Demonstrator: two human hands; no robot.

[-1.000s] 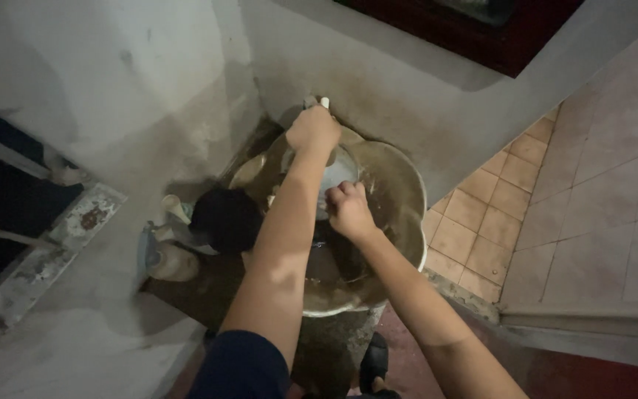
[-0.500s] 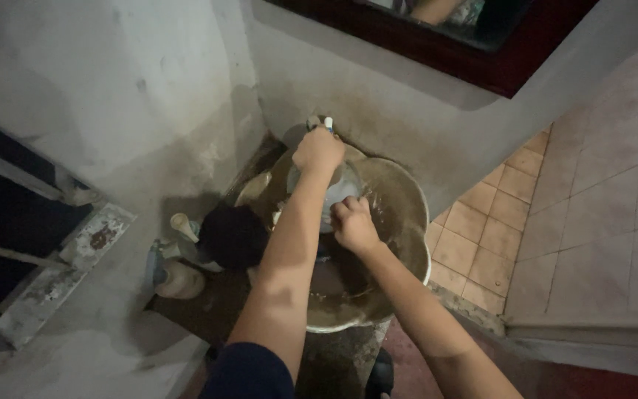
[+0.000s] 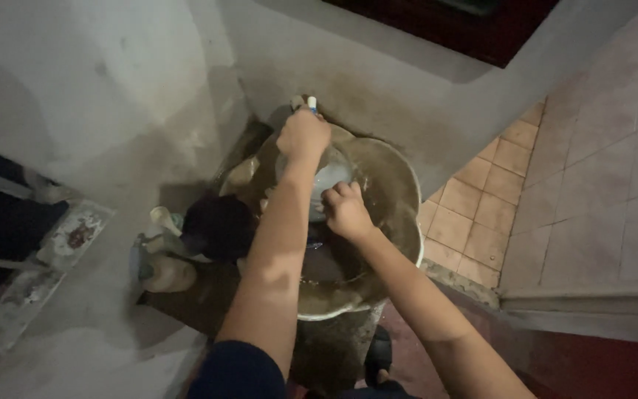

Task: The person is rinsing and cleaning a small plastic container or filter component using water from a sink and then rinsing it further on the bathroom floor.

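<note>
Pale bowl [image 3: 328, 179] held over a big round basin [image 3: 396, 185] of murky water, tucked in the wall corner. Left hand [image 3: 303, 135] curled tight over the far rim by a tap [image 3: 310, 103], right hand [image 3: 345, 210] clenched on the near edge. Dark round pot [image 3: 219, 225] just beside the basin, tiled floor [image 3: 555, 185] off right.

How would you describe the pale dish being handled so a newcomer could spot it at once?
Start at the big round basin in the corner of the grey walls. Over its far side, the left hand and the right hand grip a small pale bowl. It is the only whitish, glossy item inside the brownish basin.
</note>
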